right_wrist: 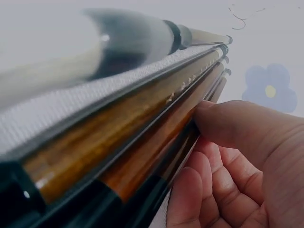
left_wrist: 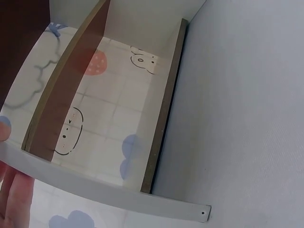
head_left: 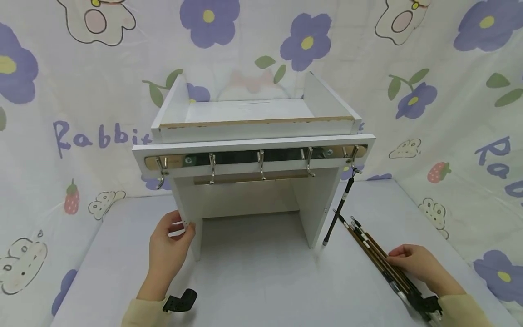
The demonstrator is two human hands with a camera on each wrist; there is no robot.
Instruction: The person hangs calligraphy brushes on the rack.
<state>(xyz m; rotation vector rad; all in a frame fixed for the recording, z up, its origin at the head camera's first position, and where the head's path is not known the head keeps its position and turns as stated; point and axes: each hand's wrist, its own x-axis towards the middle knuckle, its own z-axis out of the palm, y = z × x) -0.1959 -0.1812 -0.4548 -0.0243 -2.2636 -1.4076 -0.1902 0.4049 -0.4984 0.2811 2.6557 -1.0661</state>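
A white shelf (head_left: pixel 257 133) stands on the table, with a metal hook rail across its front. My left hand (head_left: pixel 168 252) grips the left side panel (head_left: pixel 198 240), thumb on one face and fingers on the other; the left wrist view shows the panel edge (left_wrist: pixel 109 192) beside the fingers. A dark calligraphy brush (head_left: pixel 338 211) hangs by its loop from the rightmost hook (head_left: pixel 354 156). Right of the shelf lie several brown-handled calligraphy brushes (head_left: pixel 375 255) in a bundle. My right hand (head_left: pixel 422 268) pinches a brush at the bundle's right side between thumb and fingers.
Several hooks left of the hanging brush, such as the middle hook (head_left: pixel 261 165), carry nothing. A white table (head_left: pixel 253 281) lies under everything. Behind and beside it hangs a cloth (head_left: pixel 253 59) printed with flowers and rabbits.
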